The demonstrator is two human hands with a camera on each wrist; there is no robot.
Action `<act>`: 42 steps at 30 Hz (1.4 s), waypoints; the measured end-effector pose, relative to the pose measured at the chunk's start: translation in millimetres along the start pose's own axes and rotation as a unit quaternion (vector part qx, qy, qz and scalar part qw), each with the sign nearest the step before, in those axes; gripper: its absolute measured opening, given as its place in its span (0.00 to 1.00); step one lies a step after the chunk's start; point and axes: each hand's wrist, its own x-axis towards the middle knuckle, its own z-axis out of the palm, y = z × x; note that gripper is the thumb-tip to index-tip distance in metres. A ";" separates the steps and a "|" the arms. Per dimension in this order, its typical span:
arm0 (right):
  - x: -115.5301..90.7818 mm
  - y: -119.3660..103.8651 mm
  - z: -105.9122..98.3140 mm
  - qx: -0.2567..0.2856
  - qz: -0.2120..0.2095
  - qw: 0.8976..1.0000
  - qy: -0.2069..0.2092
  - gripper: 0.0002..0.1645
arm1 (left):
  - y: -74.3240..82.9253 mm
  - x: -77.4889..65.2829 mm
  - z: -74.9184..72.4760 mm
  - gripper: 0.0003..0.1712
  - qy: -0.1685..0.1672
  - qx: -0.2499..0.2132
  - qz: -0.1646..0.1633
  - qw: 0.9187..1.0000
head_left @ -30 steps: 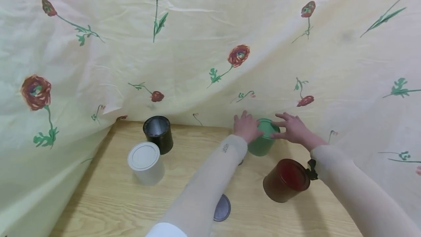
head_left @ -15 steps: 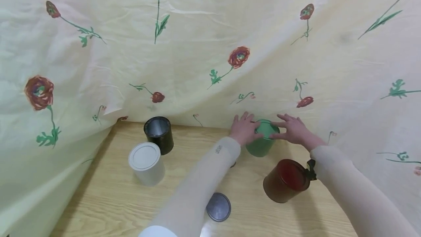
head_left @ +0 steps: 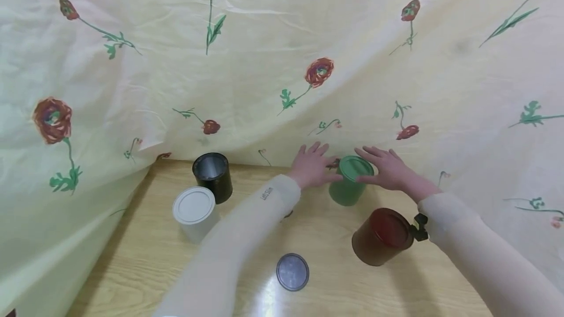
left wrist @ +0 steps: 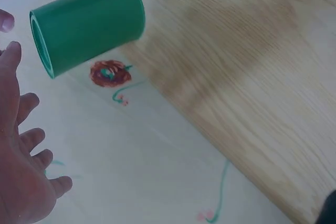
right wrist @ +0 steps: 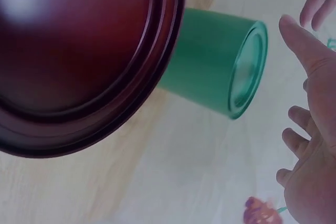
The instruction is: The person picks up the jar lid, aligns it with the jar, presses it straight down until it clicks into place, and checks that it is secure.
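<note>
A green can point(head_left: 345, 192) with a green lid point(head_left: 355, 168) stands upright at the back right of the wooden table. My left hand point(head_left: 312, 165) is to the left of it, fingers spread and apart from the can. On the other side, my right hand point(head_left: 387, 168) has its fingers stretched out, its thumb overlapping the lid's edge in the head view. In the right wrist view, a gap shows between that hand point(right wrist: 320, 124) and the green can point(right wrist: 210, 59). Neither hand holds anything.
A dark red can point(head_left: 381, 238) stands below my right wrist, near the black wrist camera point(head_left: 420, 227). At left are an open black can point(head_left: 216, 182) and a white lidded can point(head_left: 194, 209). A round grey lid point(head_left: 293, 272) lies on the table. Flowered cloth point(head_left: 246, 87) hangs behind.
My left hand has drawn away leftward from the green can. My right hand has shifted slightly left and its fingers have come off the lid's rim. The cans stay put.
</note>
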 end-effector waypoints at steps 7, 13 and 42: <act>0.5 -25.8 -10.4 -0.012 -0.022 1.000 -0.011 0.55 | -33.6 -25.8 -8.0 0.44 -0.028 0.002 -0.015 1.000; 0.7 -41.5 -16.8 -0.020 -0.041 0.999 -0.020 0.58 | -54.7 -47.9 -17.6 0.45 -0.032 0.017 -0.017 0.999; -1.9 -115.2 4.1 -0.010 -0.072 0.997 -0.027 0.55 | -90.3 -116.2 -7.2 0.43 -0.012 0.004 -0.033 0.999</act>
